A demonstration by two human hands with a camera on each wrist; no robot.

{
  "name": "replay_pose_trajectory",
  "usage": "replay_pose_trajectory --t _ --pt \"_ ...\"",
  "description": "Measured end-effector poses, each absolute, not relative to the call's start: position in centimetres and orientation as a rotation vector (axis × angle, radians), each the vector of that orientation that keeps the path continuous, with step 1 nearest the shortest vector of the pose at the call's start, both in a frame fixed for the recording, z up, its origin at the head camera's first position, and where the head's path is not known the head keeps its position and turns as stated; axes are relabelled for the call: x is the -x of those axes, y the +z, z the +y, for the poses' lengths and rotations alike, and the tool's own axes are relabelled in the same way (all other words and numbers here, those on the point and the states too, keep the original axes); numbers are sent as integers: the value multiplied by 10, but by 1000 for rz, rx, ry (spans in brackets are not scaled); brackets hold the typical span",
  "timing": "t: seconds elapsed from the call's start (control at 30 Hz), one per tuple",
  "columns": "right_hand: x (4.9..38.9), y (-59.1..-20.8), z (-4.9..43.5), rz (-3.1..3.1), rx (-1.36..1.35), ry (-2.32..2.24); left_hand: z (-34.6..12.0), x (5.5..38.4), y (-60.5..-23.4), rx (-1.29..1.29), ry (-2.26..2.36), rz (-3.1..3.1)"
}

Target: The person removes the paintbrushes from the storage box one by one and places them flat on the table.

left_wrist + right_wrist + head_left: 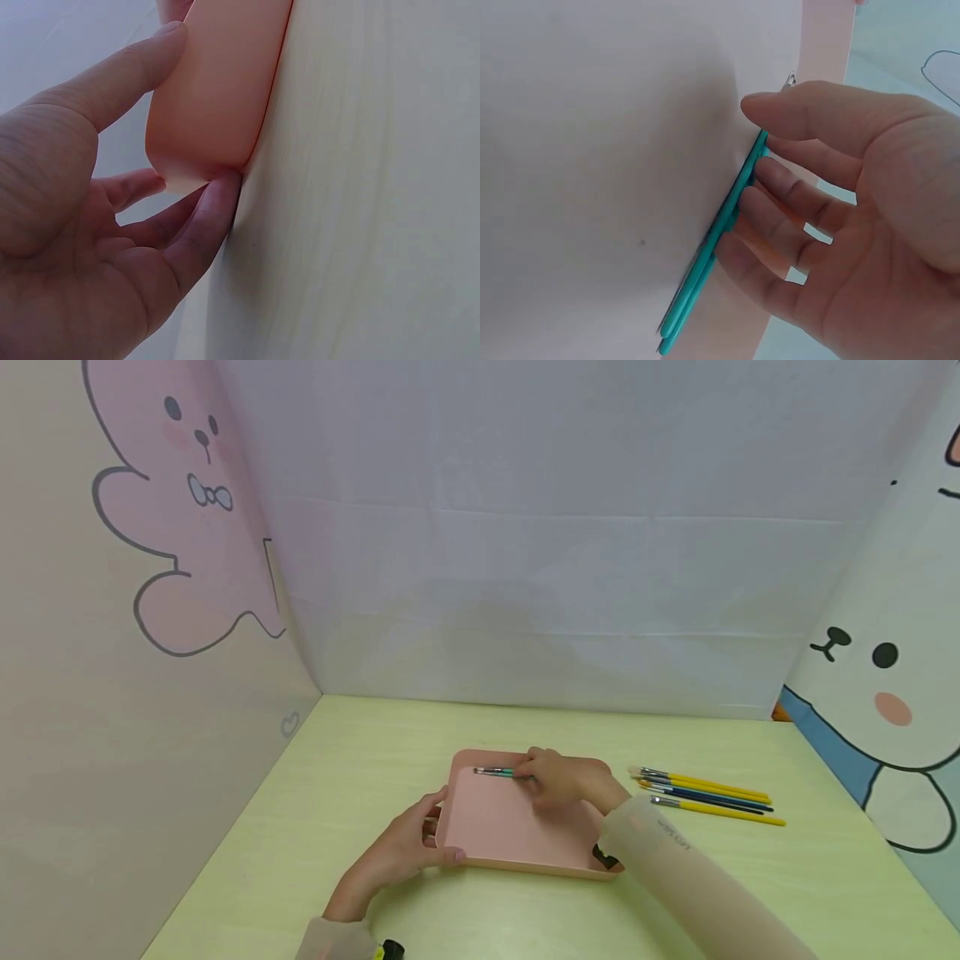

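A pink tray point(502, 827) with a low rim lies on the table. My left hand point(408, 839) holds its near left corner, thumb against the near wall and fingers around the left side. In the left wrist view one fingertip point(225, 187) sits at the tray's bottom edge. Inside the tray, along its far side, lie green-handled paintbrushes point(709, 251), at least two, side by side. Over them is my right hand point(558, 779). Its thumb point(780, 112) crosses the brushes and the other fingertips touch their side, so the hand pinches them lightly. The ferrules point left in the head view.
Right of the tray, several paintbrushes point(708, 792) with yellow and dark blue handles lie in a loose bundle on the pale table point(375, 735). A white cloth wall point(562, 568) stands behind, with printed side panels point(187, 568) left and right.
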State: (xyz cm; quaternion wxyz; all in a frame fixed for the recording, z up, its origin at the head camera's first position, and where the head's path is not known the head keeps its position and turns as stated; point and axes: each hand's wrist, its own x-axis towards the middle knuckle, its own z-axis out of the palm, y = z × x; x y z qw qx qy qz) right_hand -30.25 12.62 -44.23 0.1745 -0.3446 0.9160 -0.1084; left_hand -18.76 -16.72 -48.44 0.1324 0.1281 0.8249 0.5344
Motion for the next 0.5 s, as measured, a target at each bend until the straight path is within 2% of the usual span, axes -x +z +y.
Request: replay_pose_trajectory --t 0.5 --pt "303 -445 131 2550 1019 -387 -167 188 -483 -363 1562 2379"
